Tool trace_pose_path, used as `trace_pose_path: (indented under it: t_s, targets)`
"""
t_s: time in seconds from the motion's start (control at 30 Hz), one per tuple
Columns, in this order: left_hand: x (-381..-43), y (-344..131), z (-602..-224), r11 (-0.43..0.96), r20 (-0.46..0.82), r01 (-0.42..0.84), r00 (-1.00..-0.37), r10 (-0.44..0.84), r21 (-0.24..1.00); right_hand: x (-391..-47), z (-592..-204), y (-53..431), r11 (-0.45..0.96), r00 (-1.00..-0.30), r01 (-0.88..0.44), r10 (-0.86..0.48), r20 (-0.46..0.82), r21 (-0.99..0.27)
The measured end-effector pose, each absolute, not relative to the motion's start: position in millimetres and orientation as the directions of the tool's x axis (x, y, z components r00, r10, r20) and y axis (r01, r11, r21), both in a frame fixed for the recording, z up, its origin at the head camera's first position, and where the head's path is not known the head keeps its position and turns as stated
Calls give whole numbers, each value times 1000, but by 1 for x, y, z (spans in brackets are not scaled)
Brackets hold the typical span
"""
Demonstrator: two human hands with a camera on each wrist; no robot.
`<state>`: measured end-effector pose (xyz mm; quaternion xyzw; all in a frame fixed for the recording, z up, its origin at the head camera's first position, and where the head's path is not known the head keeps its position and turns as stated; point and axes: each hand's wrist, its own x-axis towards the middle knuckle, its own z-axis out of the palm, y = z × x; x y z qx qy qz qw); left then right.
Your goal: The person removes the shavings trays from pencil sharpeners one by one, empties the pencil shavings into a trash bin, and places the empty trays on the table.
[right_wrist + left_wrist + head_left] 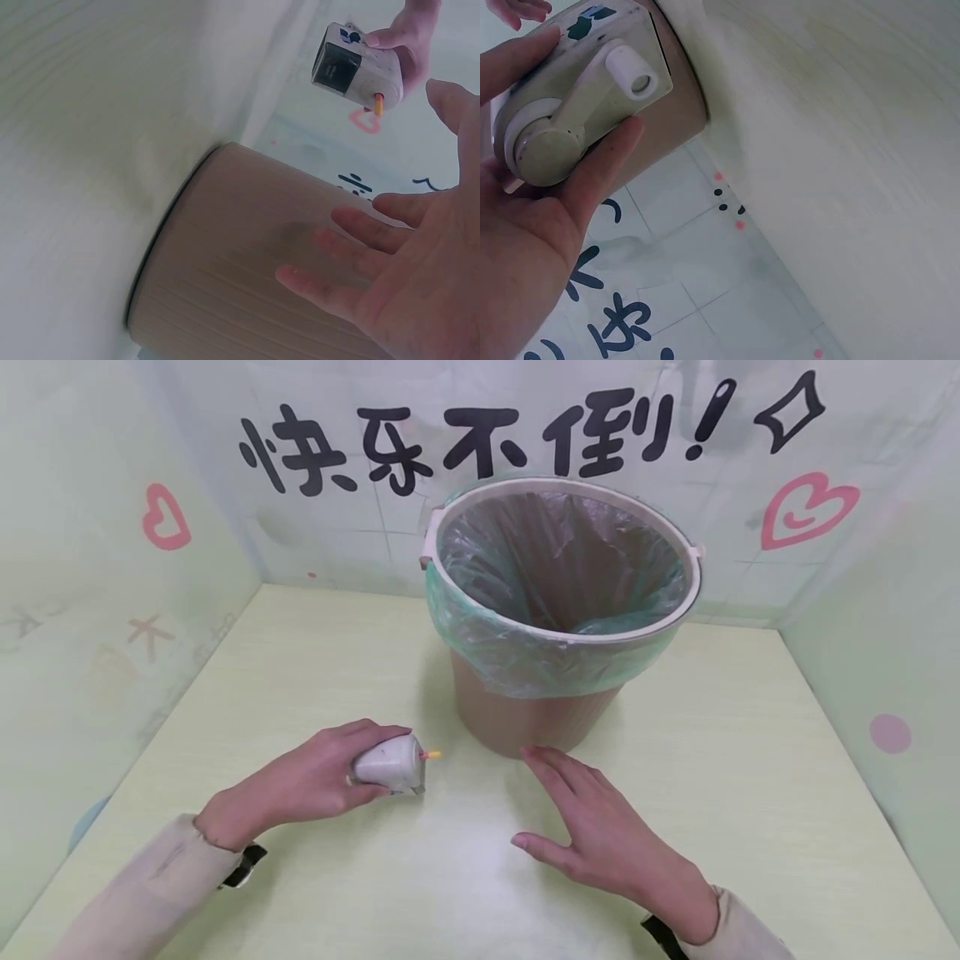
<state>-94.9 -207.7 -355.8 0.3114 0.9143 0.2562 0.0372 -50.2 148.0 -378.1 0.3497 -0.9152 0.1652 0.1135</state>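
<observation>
**Left hand (322, 777) holds an off-white, box-shaped plastic hand-crank device (384, 764) near the bin**

The left hand's fingers and thumb wrap the device's sides over the pale wood-grain table (450, 885), left of and nearer than a brown, round, tapered plastic bin (536, 722). 1 short yellow-and-red stick (432, 754) pokes rightward from the device; a crank handle (585, 94) sits at its other end. The right hand (600, 835) holds nothing, fingers spread wide, near the bin's near side; whether its fingertips touch the bin is hard to tell. A translucent green plastic bag (558, 668) lines the bin. Behind, 4 black Chinese characters (483, 442) mark the far wall.
</observation>
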Motion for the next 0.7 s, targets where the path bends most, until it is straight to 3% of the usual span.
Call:
trace_pose_path:
  t_s: [0.43, 0.7]
  targets:
    - [-85, -197, -342, 596, 169, 661, -722, 671, 455, -47, -373, 137, 674, -727, -685, -606, 323, -277]
    - [-80, -193, -335, 563, 218, 700, -691, 689, 439, -42, -376, 129, 647, -757, -651, -592, 276, -396]
